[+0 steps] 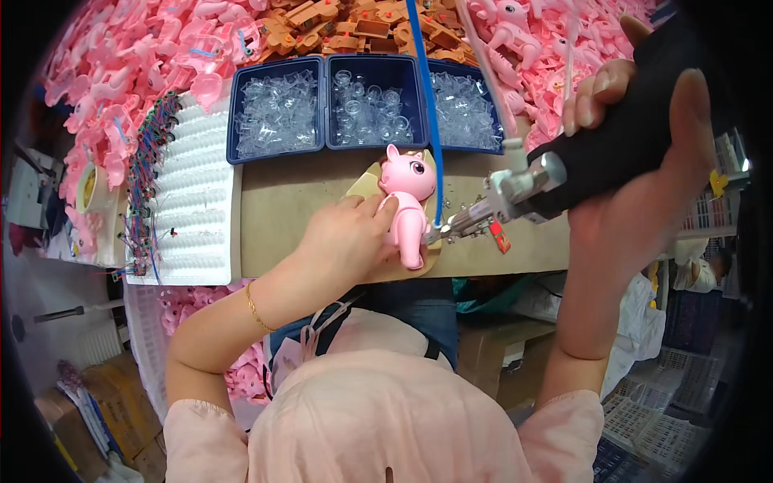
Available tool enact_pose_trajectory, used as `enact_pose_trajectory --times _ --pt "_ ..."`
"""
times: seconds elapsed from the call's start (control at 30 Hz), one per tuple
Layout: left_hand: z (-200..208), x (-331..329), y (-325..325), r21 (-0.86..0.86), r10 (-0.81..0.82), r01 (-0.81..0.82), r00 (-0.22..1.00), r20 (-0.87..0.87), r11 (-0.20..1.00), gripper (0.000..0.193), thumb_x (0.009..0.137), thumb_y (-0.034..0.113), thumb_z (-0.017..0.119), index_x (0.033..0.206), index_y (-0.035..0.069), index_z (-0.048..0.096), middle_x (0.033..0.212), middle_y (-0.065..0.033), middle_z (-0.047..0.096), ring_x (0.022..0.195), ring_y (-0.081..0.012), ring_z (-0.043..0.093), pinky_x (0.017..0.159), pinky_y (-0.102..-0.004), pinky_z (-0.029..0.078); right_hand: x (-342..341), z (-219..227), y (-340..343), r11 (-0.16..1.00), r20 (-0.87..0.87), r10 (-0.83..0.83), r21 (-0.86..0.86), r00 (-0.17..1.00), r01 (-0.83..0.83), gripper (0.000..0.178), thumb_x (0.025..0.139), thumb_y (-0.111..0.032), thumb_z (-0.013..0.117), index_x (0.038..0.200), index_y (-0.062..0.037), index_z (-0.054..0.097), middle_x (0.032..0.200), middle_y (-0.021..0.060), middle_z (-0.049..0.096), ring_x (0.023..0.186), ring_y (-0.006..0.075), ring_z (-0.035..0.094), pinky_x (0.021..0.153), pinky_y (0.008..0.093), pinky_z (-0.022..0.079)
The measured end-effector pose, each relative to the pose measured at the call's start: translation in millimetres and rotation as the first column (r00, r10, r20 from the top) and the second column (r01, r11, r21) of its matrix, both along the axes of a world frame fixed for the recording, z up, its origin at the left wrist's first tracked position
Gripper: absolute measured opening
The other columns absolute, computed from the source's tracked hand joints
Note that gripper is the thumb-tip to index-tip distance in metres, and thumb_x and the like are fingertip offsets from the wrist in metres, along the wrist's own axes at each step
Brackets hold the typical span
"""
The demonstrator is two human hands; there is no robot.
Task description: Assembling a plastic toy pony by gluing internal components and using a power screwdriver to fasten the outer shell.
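Note:
A pink toy pony [412, 219] lies on its side in a tan holder [366, 179] at the table's front edge. My left hand [348, 232] rests on it from the left, fingers curled over its body and gripping it. Wrapped in my right hand [624, 197] is a black power screwdriver [600, 149] with a metal nose, held slanting down from the upper right. Its tip meets or nearly meets the pony's right side; I cannot tell whether they touch. A blue tube [427, 97] runs down to that nose. Beside the tip lies a small red piece [500, 237].
Three dark blue bins [276, 153] of clear plastic parts stand behind the pony. On the left, wired components lie along a white ribbed tray [197, 201]. Heaps of pink toy shells [129, 72] and orange-brown parts [354, 28] fill the back.

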State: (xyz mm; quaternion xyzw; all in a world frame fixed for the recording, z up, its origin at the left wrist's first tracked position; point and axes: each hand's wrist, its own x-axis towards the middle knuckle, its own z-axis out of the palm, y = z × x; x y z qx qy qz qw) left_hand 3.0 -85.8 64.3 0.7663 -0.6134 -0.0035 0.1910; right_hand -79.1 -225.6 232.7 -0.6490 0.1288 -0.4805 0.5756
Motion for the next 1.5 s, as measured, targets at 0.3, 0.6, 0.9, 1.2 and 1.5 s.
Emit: enact_pose_trajectory --times 0.3,0.6,0.9,1.2,1.5 --pt "9.8 -1.0 -0.2 0.073 0.011 -0.011 1.000 0.005 0.997 0.047 0.073 0.028 0.068 0.111 0.003 0.057 0.091 -0.0051 0.060 0.079 -0.0190 0.060 0.062 -0.0307 0.050 -11.9 -8.0 8.8 0.993 -0.020 0.084 -0.075 0.996 -0.085 0.039 0.086 -0.029 0.057 0.109 0.0012 0.047 0.068 0.0054 0.050 0.057 0.0136 0.049 0.053 0.0262 0.042" --pt "0.9 -1.4 -2.2 0.028 0.011 -0.011 1.000 -0.014 1.000 0.042 0.074 0.027 0.066 0.108 0.003 0.058 0.089 -0.0056 0.062 0.078 -0.0199 0.061 0.062 -0.0307 0.050 -7.2 -22.4 9.7 0.978 -0.050 0.161 -0.123 0.986 -0.166 0.037 0.089 -0.026 0.052 0.112 0.0025 0.045 0.069 0.0065 0.048 0.055 0.0149 0.046 0.052 0.0282 0.040" --pt "32.5 42.4 -3.6 0.265 -0.028 0.161 0.896 -0.442 0.951 0.027 0.075 0.028 0.063 0.086 0.004 0.064 0.076 -0.0148 0.063 0.074 -0.0296 0.062 0.068 -0.0385 0.050 15.9 56.4 -54.5 0.982 0.045 0.189 0.006 0.981 -0.190 0.039 0.091 -0.028 0.048 0.113 0.0038 0.047 0.078 0.0063 0.050 0.067 0.0151 0.047 0.063 0.0270 0.043" --pt "-33.9 155.8 -21.3 0.057 0.403 -0.409 0.910 0.094 0.911 0.010 0.076 0.003 0.054 0.081 0.002 0.063 0.087 -0.0169 0.061 0.084 -0.0341 0.062 0.071 -0.0425 0.052 58.4 -1.1 -32.5 0.893 0.013 0.434 -0.132 0.901 -0.429 0.044 0.091 -0.035 0.045 0.112 0.0036 0.043 0.074 0.0056 0.048 0.064 0.0151 0.044 0.062 0.0279 0.037" --pt "-31.0 159.8 -25.7 -0.054 0.394 -0.392 0.919 0.015 0.918 0.012 0.075 0.001 0.052 0.085 0.002 0.060 0.084 -0.0155 0.060 0.081 -0.0343 0.061 0.070 -0.0434 0.051 53.2 -8.6 -8.4 0.909 0.032 0.395 -0.161 0.918 -0.385 0.047 0.091 -0.035 0.043 0.119 0.0033 0.042 0.074 0.0037 0.047 0.062 0.0117 0.043 0.060 0.0269 0.036"
